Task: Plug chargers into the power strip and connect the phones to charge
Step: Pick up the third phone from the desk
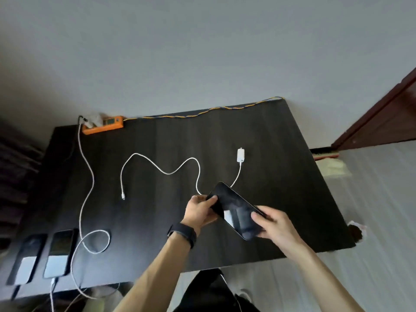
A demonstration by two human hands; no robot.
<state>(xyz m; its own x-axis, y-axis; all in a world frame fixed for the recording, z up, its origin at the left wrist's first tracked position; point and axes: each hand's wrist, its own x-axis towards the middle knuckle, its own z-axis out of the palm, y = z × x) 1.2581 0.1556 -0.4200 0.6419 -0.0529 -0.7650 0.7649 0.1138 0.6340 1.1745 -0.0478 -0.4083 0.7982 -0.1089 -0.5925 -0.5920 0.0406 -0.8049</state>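
A black phone [236,210] is held tilted above the dark table [270,136]. My left hand [201,209] grips its far end and my right hand [273,224] grips its near end. A white charger [240,155] lies unplugged on the table, its white cable [166,172] snaking left to a loose connector [123,196]. The orange power strip [103,126] sits at the back left with a white charger [91,121] plugged in. That charger's cable [87,176] runs down to a phone [59,253] at the front left; a second phone [26,258] lies beside it with a dark cable at its near end.
An orange braided cord [202,112] runs along the table's back edge against the grey wall. A brown door frame [378,118] stands at the right. A dark bag [211,291] sits on the floor below the table's front edge.
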